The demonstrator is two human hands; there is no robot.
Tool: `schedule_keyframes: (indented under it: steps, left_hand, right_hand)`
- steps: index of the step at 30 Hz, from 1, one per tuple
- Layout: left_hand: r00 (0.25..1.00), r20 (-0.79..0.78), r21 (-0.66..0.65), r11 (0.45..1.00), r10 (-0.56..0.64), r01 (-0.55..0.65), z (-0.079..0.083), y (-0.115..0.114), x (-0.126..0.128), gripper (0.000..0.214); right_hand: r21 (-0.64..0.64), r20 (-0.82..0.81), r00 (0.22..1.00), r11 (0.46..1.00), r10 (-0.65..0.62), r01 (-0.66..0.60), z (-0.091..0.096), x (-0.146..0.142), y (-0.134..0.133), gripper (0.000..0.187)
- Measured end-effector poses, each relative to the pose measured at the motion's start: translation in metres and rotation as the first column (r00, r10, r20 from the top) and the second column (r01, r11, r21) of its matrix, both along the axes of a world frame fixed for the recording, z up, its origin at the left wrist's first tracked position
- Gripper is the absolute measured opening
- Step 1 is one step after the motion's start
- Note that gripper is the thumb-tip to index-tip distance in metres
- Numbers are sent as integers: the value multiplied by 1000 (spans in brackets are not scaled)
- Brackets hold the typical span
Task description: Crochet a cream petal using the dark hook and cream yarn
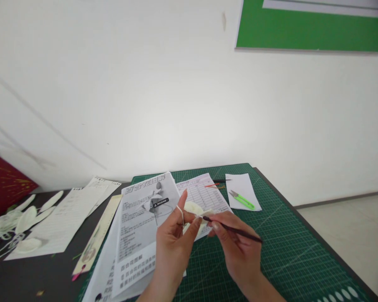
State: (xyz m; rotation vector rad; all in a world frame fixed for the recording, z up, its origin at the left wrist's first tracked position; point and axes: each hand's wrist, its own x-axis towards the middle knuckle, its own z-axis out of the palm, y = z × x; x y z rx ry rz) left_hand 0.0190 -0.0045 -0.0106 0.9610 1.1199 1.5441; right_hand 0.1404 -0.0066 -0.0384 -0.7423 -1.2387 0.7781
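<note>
While the right hand point(239, 243) grasps the hook point(245, 235) close to its tip, the left hand point(173, 241) pinches the piece point(193, 208), a cream petal-like shape, between thumb and a finger, its forefinger raised with yarn point(180, 209) around it. Between the two hands, the piece spreads mostly beyond the left fingertips, its edge meeting the hook just right of them. From there the hook's long axis slants right and slightly toward the wearer, its butt end jutting past the right hand. Fingers cover part of the piece, so I cannot tell whether the tip sits inside a stitch; nothing else stands in its way. Beyond lies the chart point(216, 197), then, to its right, the snips point(246, 203) on a slip point(239, 181), apart from both hands. Leftward come a printed sheet point(135, 222) on the mat point(290, 247), the ruler point(99, 235), papers point(64, 226) and loose petals point(27, 220) beside tangled strands point(1, 224).
</note>
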Motion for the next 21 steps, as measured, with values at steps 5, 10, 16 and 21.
schedule_keyframes:
  steps: [5,10,16,21]
  left_hand:
    - [958,255,-76,985,-128,152,1,-2,-2,43]
    - [871,424,-102,942,-249,319,12,0,-7,59]
    - [899,374,-128,948,-227,292,15,2,-15,61]
    - [917,325,-131,949,-233,287,17,2,-17,61]
  right_hand:
    - [426,396,895,904,-205,19,-8,7,-7,62]
    - [326,291,950,945,-110,9,-1,9,-7,55]
    - [71,2,998,996,61,-61,7,5,-6,28]
    - [-58,-169,973,984,159,-171,5,7,-2,13]
